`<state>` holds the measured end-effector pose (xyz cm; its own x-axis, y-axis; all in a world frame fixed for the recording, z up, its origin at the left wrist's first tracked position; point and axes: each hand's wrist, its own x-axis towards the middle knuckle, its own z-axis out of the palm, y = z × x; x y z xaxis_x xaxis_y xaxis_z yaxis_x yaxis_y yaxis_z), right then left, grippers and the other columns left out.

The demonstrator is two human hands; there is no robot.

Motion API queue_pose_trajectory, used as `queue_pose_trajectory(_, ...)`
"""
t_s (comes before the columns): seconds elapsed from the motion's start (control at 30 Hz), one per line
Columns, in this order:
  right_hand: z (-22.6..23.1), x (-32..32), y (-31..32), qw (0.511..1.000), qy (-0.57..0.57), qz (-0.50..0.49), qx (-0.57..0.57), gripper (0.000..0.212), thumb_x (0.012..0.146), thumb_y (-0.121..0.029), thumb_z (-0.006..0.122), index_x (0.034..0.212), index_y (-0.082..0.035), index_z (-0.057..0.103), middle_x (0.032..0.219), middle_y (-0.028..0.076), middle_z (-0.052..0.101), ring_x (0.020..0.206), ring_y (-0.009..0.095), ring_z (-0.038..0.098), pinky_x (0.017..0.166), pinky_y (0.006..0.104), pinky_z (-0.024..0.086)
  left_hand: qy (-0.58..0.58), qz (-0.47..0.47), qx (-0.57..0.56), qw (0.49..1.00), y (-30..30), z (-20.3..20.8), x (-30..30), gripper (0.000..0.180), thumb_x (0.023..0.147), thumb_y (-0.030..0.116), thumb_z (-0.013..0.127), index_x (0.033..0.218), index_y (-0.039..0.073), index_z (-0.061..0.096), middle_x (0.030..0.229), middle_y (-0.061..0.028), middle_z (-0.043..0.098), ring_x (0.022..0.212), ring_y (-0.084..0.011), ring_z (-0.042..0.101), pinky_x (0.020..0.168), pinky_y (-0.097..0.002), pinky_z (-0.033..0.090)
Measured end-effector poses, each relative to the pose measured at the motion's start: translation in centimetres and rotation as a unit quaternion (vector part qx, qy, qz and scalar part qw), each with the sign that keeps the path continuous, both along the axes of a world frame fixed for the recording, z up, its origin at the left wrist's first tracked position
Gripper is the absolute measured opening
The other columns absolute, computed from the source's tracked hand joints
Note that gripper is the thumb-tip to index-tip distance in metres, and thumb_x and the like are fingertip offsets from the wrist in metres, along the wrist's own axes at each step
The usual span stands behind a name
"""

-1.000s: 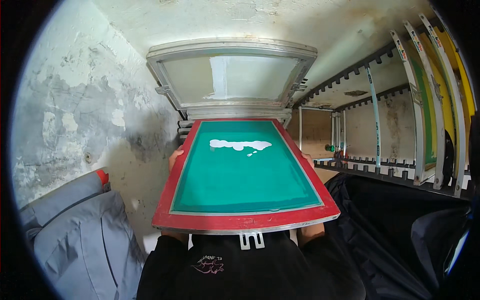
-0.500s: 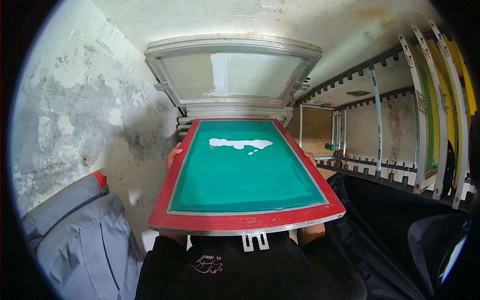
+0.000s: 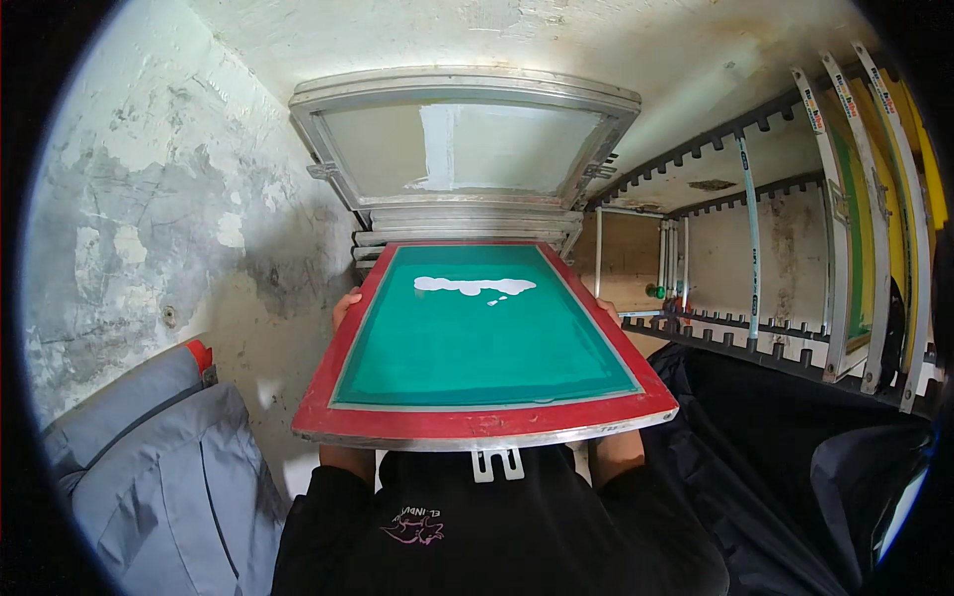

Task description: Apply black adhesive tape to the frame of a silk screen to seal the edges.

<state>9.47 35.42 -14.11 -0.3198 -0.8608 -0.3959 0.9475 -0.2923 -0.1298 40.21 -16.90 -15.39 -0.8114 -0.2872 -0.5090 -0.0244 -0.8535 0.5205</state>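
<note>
A screen-printing frame [image 3: 487, 363] with a red border and green mesh is held in front of my body. An irregular whitish patch [image 3: 475, 287] crosses the far part of its mesh. My left hand [image 3: 345, 304] grips the frame's left side and my right hand [image 3: 609, 312] its right side. Only parts of the fingers show; the rest of each hand is behind the frame. Below the near edge hangs a slotted metal bracket [image 3: 497, 465]. Past the far edge, a stack of metal frames [image 3: 467, 223] lies close by.
A pale metal-framed screen [image 3: 378, 149] leans above the stack. On the right stands a rack with black toothed rails [image 3: 785, 326], holding several upright frames [image 3: 874, 238]. Grey fabric [image 3: 179, 477] is at lower left, black fabric [image 3: 755, 437] at right. A stained wall [image 3: 139, 219] rises on the left.
The near edge of the screen-printing frame has come up in the picture, and its far edge has dropped slightly. More of my forearms shows below it. Both hands keep their hold.
</note>
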Motion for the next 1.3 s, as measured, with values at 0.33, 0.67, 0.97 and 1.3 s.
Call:
queue_pose_trajectory(0.33, -4.0, -6.0, -3.8, 0.941, 0.301, -0.144, 0.046, 0.047, 0.103, -0.031, 0.064, 0.139, -0.001, 0.057, 0.115, 0.015, 0.073, 0.095, 0.021, 0.072, 0.089, 0.0356, 0.06, 0.315, 0.004, 0.053, 0.948, -4.5, -0.8, -4.6, 0.051, 0.098, 0.034, 0.06, 0.135, 0.0, 0.06, 0.131, -0.0224, 0.066, 0.125, -0.0352, 0.061, 0.109, -0.0481, 0.048)
queue_pose_trajectory(0.67, 4.4, -6.8, -10.9, 0.941, 0.077, -0.25, 0.217, 0.026, 0.099, -0.032, 0.059, 0.108, -0.009, 0.066, 0.104, 0.008, 0.064, 0.091, 0.026, 0.063, 0.082, 0.0402, 0.059, 0.221, 0.255, -0.472, 0.815, -0.5, 19.9, -5.7, 0.093, 0.097, 0.079, 0.019, 0.09, -0.002, 0.064, 0.091, -0.0219, 0.069, 0.09, -0.0318, 0.067, 0.095, -0.0402, 0.05)
queue_pose_trajectory(0.97, 3.3, 7.4, -10.6, 0.894, 0.289, 0.078, 0.333, 0.057, 0.111, -0.048, 0.021, 0.156, -0.016, 0.037, 0.149, 0.014, 0.054, 0.115, 0.03, 0.062, 0.085, 0.0372, 0.054, 0.037, 0.358, -0.47, 0.806, -0.2, 20.9, -8.7, 0.093, 0.095, 0.08, 0.014, 0.067, 0.003, 0.057, 0.068, -0.0153, 0.061, 0.071, -0.0255, 0.059, 0.076, -0.0362, 0.049)
queue_pose_trajectory(1.3, 8.5, 15.8, -3.7, 0.79, 0.495, 0.237, 0.275, 0.011, 0.095, -0.003, 0.066, 0.105, -0.002, 0.07, 0.093, 0.0, 0.068, 0.09, 0.012, 0.061, 0.083, 0.0291, 0.05, 0.006, 0.366, -0.422, 0.829, 0.5, 20.6, -11.0, 0.089, 0.095, 0.084, 0.007, 0.066, 0.009, 0.047, 0.065, -0.0063, 0.054, 0.068, -0.0214, 0.052, 0.072, -0.0339, 0.049)
